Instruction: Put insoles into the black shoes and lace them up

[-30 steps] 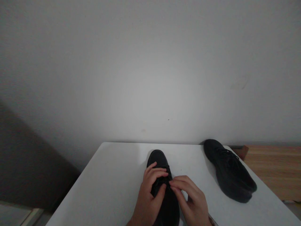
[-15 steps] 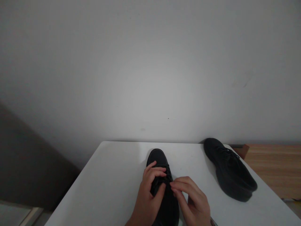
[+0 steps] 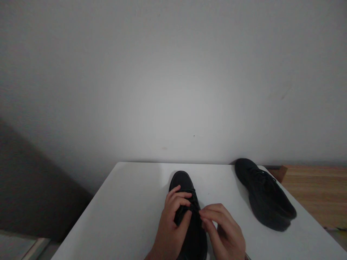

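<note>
One black lace-up shoe with a smooth, rounded toe [image 3: 193, 234] lies at the bottom middle of the head view, sole down on a white table with rounded corners [image 3: 114, 206]; its toe points just short of 12 o'clock and its heel end runs out of the frame. With that shoe as the dial's centre, the left hand [image 3: 170, 225] comes in from 7 o'clock, half open, fingers curved across the black laces [image 3: 194, 207], thumb a little apart toward 6 o'clock; whether it has hold of a lace cannot be told. The right hand [image 3: 201, 213] reaches in from 4 o'clock, thumb and forefinger tips close together at the lacing's edge; what they pinch, if anything, is too dark to make out. Between 2 and 3 o'clock, well apart, stands a second black lace-up shoe [image 3: 261, 204], toe toward 11. Behind the table, a pale grey wall [image 3: 173, 90] rises at 12 o'clock. Beyond the second shoe shows a brown wood-grain surface [image 3: 314, 191].
</note>
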`<state>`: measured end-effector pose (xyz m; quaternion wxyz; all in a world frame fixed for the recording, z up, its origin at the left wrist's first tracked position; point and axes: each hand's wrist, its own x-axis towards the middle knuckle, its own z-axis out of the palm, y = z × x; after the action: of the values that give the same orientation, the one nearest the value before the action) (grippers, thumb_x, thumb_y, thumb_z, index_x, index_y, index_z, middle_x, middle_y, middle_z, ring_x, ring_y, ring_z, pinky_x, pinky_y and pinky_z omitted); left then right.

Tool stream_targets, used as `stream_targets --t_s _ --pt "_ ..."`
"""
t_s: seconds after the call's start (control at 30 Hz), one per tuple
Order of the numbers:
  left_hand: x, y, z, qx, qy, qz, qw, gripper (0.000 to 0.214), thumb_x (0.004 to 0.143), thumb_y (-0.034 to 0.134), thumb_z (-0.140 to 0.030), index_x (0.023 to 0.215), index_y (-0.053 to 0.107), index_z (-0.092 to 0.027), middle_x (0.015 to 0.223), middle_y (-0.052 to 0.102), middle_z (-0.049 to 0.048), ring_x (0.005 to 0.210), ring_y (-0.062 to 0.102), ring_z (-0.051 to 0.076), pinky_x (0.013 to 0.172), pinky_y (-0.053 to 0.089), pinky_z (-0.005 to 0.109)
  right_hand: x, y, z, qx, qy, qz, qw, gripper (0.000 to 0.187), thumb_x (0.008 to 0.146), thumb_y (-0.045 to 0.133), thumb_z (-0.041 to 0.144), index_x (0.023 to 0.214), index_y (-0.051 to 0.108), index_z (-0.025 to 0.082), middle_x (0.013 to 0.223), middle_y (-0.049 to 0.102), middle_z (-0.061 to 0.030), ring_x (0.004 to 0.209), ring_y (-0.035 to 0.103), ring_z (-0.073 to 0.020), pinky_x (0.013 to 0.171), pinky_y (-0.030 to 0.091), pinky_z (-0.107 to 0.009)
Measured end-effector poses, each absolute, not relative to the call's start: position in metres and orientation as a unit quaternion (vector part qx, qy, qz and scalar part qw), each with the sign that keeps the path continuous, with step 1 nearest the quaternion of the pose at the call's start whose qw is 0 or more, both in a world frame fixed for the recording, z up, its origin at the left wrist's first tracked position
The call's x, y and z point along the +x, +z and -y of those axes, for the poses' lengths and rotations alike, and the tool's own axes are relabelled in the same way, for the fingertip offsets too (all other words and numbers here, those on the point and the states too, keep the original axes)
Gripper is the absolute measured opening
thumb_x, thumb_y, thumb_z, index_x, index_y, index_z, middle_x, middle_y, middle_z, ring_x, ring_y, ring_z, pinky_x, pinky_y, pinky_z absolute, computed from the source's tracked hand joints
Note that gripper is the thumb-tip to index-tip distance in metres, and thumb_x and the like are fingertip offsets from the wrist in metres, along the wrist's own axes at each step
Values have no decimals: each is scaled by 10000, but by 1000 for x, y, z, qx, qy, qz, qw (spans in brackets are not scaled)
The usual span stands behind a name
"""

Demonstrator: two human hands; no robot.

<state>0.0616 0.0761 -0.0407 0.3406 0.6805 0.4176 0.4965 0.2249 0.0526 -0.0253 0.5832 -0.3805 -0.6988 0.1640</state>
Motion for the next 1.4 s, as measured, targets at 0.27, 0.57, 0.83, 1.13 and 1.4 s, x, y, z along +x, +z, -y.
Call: stream_targets --t_s 0.27,0.57,0.83,1.13,1.4 --pt "61 -40 -76 683 494 -419 338 179 893 565 -107 964 621 -262 1193 686 61 1349 445 306 1105 329 655 224 -26 -52 -379 166 688 596 252 910 540 45 988 685 236 812 648 -45 665 638 -161 534 551 -232" --pt "59 -42 -76 680 491 -426 341 201 880 558 -88 960 635 -256 1193 688 71 1366 434 310 1112 328 652 224 -31 -47 -372 164 666 625 258 929 537 51 1039 677 236 839 631 -41 646 611 -151 527 533 -250" --pt "60 -40 -76 675 503 -419 339 212 876 569 -91 945 636 -280 1177 703 41 1339 471 305 1101 342 664 220 -26 -49 -368 198 662 622 230 964 517 106 1090 643 250 875 626 -61 735 624 -184 575 551 -269" --pt "63 -41 -76 678 505 -417 334 223 873 565 -79 956 655 -265 1170 707 63 1333 483 308 1105 342 666 219 -29 -55 -414 220 670 576 274 981 436 135 1201 559 244 1038 591 -78 956 599 -206 821 539 -312" --pt "64 -38 -76 672 519 -423 316 196 844 603 -75 905 684 -243 1131 731 82 1293 536 309 1085 416 605 222 -28 -60 -430 233 697 525 261 951 468 114 1123 593 266 1100 595 -67 1064 597 -219 907 516 -321"
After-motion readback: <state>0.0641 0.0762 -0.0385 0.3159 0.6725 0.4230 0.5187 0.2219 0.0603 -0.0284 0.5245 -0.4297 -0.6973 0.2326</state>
